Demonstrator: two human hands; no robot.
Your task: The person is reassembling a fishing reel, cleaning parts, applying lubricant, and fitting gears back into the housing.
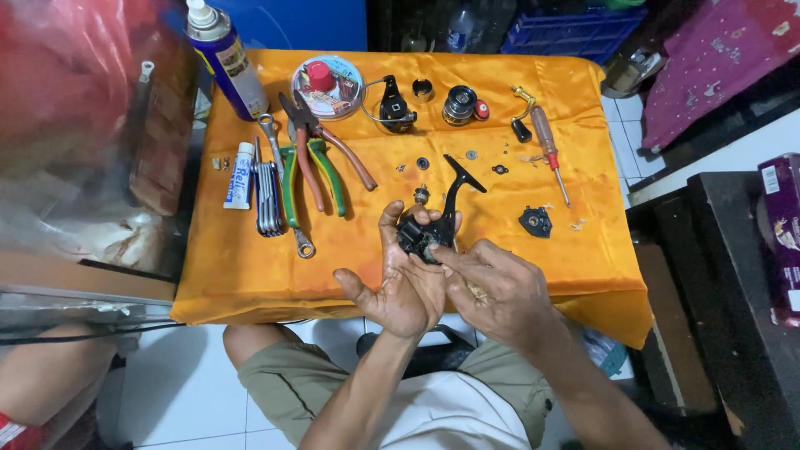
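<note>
So closest to the camera, the left hand (398,279) is cupped palm-up with its fingers curled around a black fishing reel body (427,229), gripping it just above the near edge of the bench (250,275), which is draped in orange cloth. The right hand (492,287) comes in from the side, pretty much closed, index finger and thumb pinched right at the reel body's open side; can't tell if there's a tiny part between them. A bit further out on the right sits a small black side plate (535,221), and some little washers and screws (472,155) are scattered past the reel. Over on the left there's a row of tools: a wrench (283,179), a folding hex key set (267,198), green-handled pliers (321,175) crossed with orange-handled pliers (333,150), and a small white tube (240,175). A red-handled screwdriver (550,150) lies on the right. Along the far edge: a blue spray can (223,58), a round clear tin (327,86), a black rotor piece (395,107), the spool (461,104) and a gold crank handle (523,104).
</note>
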